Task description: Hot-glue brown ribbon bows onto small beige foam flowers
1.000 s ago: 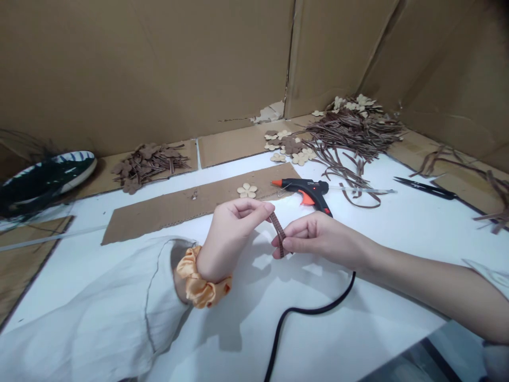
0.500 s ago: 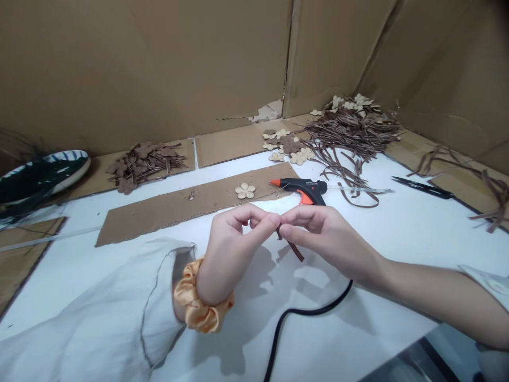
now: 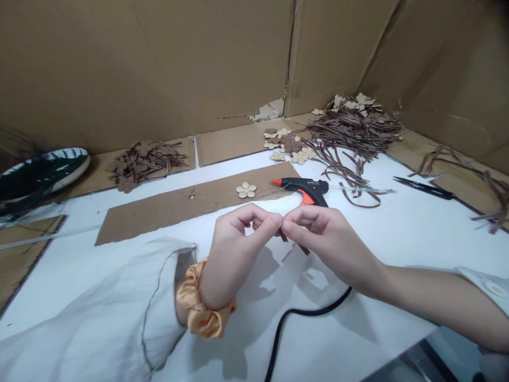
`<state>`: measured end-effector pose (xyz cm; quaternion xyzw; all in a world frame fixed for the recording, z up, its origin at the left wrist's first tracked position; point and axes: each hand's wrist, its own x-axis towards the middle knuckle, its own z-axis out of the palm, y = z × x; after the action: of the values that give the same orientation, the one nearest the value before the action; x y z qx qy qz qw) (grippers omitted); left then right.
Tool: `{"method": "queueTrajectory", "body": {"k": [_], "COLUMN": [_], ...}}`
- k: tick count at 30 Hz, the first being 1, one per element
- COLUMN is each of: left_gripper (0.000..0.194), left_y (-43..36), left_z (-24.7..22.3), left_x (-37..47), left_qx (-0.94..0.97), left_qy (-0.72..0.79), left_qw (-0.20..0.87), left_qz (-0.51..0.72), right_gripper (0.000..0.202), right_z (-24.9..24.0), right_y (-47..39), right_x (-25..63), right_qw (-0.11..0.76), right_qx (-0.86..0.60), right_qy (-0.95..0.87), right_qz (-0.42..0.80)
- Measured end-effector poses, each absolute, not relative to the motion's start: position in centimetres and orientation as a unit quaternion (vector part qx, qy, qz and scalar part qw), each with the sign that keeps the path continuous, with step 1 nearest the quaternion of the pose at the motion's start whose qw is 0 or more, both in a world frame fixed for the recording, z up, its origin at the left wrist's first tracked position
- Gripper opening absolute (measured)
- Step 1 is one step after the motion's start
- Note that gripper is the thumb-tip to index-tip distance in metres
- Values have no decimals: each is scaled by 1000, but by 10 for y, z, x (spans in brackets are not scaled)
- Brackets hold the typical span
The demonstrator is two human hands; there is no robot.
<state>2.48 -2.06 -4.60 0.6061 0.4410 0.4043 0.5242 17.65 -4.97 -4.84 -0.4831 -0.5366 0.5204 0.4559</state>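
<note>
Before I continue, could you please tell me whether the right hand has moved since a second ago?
Yes: the right hand has shifted up the view, nearer the glue gun.

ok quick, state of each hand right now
Left hand: closed, pinching the brown strip.
Right hand: closed, pinching the brown strip too.

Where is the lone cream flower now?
Head view, near centre: the lone cream flower lies on the cardboard strip, left of the glue gun and beyond the left hand.
</note>
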Motion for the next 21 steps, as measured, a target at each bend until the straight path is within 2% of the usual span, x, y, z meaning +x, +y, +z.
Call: {"method": "queueTrajectory", "body": {"k": [12, 21], "left_gripper": [22, 18], "left_y": [-15, -16], "left_z": [-39, -38], "left_x": [21, 22], "left_qx": [657, 666], "left_qy": [471, 477], "left_qw": [488, 455], "left_qz": [328, 349], "right_gripper": [11, 12], "right_z": [-51, -50], "right_y": [-51, -50], "right_x": [179, 178], "right_qw": [460, 447], "right_qx": [-519, -513], "right_qy": [-540, -565], "right_qz": [476, 467]}}
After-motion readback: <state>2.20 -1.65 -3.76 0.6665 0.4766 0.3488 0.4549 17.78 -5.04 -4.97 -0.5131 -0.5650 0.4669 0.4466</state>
